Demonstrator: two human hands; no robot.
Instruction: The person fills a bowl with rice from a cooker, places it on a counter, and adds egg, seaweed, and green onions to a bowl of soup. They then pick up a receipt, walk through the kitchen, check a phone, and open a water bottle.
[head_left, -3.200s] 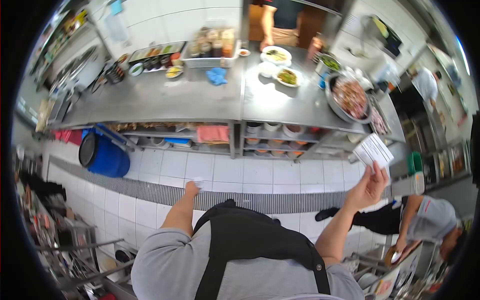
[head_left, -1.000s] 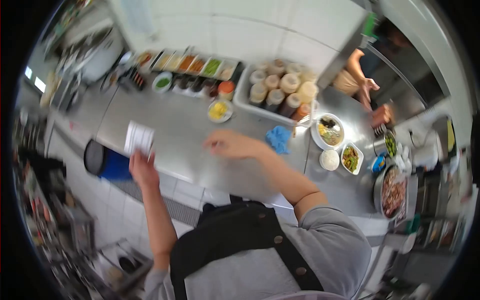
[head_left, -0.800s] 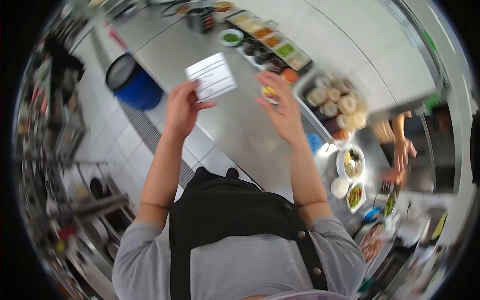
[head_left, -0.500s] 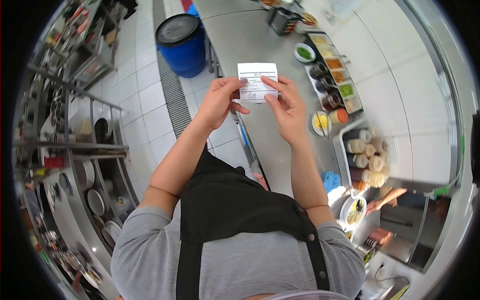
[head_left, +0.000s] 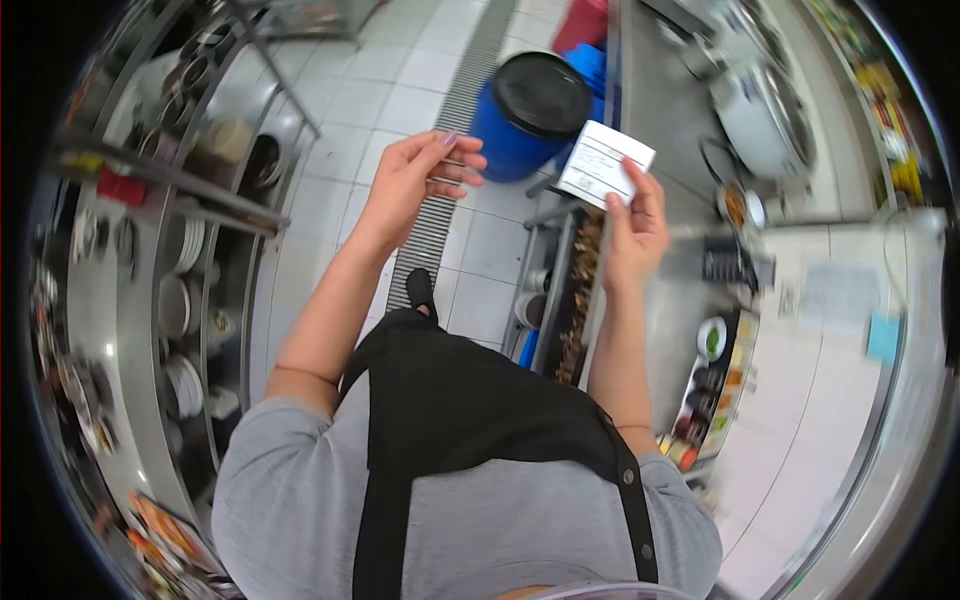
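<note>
A white printed paper slip (head_left: 598,165) is pinched between the thumb and fingers of my right hand (head_left: 636,228), which is raised near the edge of the steel counter (head_left: 680,290). To the left, my left hand (head_left: 417,182) is held up over the floor drain, its fingers apart and holding nothing. Behind the slip and between the two hands stands a blue barrel with a black lid (head_left: 541,95). The small print on the slip is too blurred to read.
Shelves with plates (head_left: 176,305) run along the left. On the right are large pots (head_left: 765,125), a black container (head_left: 728,262) and a tray of toppings (head_left: 728,385). A floor drain (head_left: 455,130) crosses the tiles. A red bin (head_left: 583,25) stands behind the barrel.
My left hand has let go of the slip and moved left. My right hand has carried the slip to the right. The view has turned, bringing the pots into sight and the barrel nearer the middle.
</note>
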